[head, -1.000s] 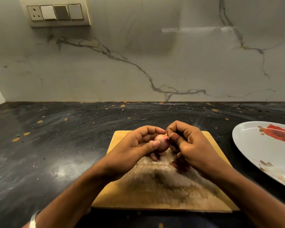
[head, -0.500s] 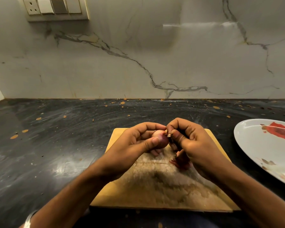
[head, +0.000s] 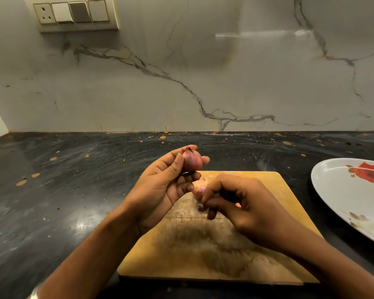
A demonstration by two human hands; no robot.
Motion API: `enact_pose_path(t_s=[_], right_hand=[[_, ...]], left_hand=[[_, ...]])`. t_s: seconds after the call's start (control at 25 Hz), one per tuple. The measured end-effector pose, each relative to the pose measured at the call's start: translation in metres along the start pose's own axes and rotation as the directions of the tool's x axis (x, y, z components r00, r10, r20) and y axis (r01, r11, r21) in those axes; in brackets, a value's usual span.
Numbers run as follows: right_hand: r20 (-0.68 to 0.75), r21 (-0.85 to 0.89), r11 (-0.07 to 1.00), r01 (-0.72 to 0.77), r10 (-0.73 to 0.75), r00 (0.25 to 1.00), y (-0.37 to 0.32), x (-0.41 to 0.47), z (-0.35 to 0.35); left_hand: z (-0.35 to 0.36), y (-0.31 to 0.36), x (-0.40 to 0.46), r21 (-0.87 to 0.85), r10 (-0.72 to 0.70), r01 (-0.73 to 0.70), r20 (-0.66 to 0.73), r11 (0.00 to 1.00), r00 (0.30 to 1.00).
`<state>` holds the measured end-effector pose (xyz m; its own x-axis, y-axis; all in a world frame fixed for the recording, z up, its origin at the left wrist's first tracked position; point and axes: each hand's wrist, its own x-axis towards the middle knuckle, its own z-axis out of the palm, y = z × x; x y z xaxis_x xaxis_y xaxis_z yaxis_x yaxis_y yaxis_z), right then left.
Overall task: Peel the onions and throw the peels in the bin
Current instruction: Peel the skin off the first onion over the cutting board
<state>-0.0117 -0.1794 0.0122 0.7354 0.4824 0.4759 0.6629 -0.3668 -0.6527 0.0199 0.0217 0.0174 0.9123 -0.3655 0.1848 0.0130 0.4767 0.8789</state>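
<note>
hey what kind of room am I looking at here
Most likely a home kitchen. A dark stone counter meets a marble-look backsplash with a switch panel, and a wooden chopping board lies beside a white plate.

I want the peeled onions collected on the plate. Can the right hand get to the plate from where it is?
Probably yes. The right hand is low over the cutting board, and only bare dark counter lies between the board and the plate on its right.
</note>
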Motion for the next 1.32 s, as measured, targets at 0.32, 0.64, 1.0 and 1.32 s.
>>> enact_pose_path(t_s=[0.32,0.64,1.0,1.32], right_hand=[[-0.021,-0.246,0.96,0.134,-0.143,0.989,0.005,0.001,0.002],[-0.349,0.253,0.956,-0.152,0.236,0.907,-0.006,0.025,-0.005],[-0.211,0.34,0.907,-0.247,0.33,0.92,-0.001,0.022,-0.015],[-0.365,0.102,0.981,-0.163,0.19,0.912,0.004,0.018,-0.006]], left_hand=[[0.003,-0.007,0.001,0.032,-0.055,0.057,-0.06,0.998,0.997],[0.006,-0.012,-0.001,0.044,-0.006,0.009,-0.06,0.999,0.998],[0.0,-0.019,0.0,0.281,0.121,-0.096,-0.074,0.955,0.99],[0.009,-0.021,-0.006,0.406,0.201,-0.17,-0.035,0.898,0.979]])
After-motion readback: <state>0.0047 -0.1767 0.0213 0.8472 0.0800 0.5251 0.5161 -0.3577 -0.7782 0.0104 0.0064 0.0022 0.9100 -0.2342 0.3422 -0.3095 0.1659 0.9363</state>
